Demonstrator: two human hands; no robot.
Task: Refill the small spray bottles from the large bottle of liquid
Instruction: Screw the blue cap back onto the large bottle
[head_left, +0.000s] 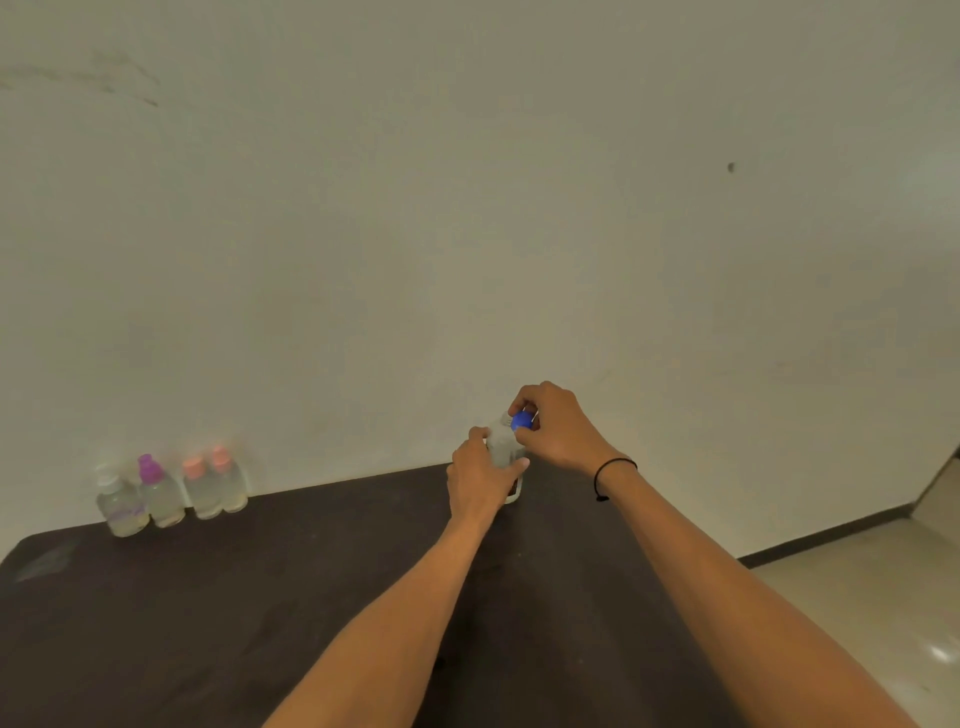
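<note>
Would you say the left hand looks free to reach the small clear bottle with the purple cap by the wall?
Probably not right now: the left hand grips the clear bottle with the blue cap. Once it lets go, bare dark table lies between it and the purple-capped bottle.

Plain indoor room, bare off-white wall (467, 208), dark table (208, 597), tiled floor (857, 597)

Plain off-white painted wall (467, 182) fills most of the view, w/ faint grey scuffs (119, 78) top left and a small dark spot (731, 167) upper right. Dark brown matte desk (234, 597) butts against it, back-left corner rounded. Beyond the desk's right edge: glossy beige tiled floor (857, 597), dark skirting strip (826, 535) along the wall base, a light glare patch (943, 652) on the tiles.
</note>
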